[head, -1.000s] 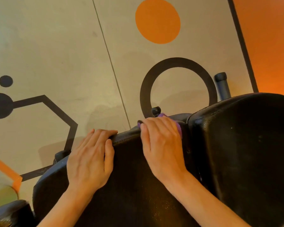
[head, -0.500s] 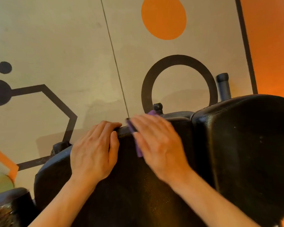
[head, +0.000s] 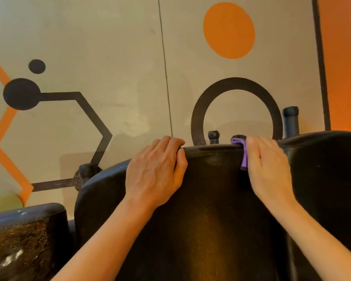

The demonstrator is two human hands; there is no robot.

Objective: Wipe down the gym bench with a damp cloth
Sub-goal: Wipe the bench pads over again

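Head view: the left hand (head: 156, 171) lies flat, fingers together, curled over the far edge of the black bench pad (head: 211, 199). Right of it, the right hand (head: 267, 169) presses the purple cloth (head: 244, 157) against that edge, fingers together.

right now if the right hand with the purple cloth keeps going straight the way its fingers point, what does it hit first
The right hand points over the far edge of the bench pad. Past that edge the way looks free down to the floor, though depth is unclear; the black knob sits off to its left.
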